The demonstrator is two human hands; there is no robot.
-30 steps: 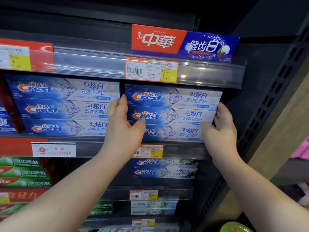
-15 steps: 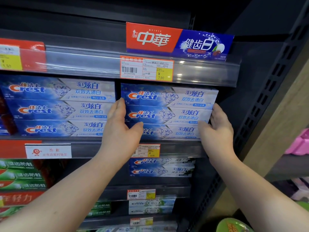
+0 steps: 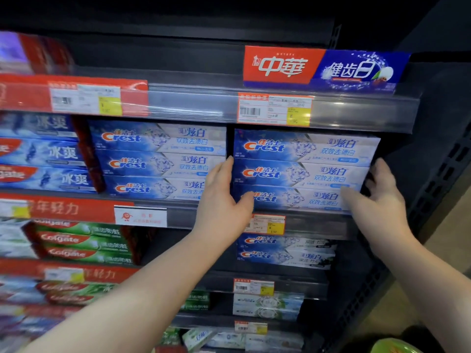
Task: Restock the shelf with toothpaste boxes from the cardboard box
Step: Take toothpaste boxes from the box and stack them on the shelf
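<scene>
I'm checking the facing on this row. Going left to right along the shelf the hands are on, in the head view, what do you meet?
Blue Colgate boxes → left Crest stack → left hand → right Crest stack → right hand.

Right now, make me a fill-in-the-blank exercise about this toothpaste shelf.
1. The stack between the left hand and the right hand is ___ boxes high.
2. Those boxes carry the brand name ___.
3. The green boxes one shelf lower read ___.
4. On the price tag above the stack, the price sits on a ___ patch.
Missing words: three; Crest; Colgate; yellow.
</scene>
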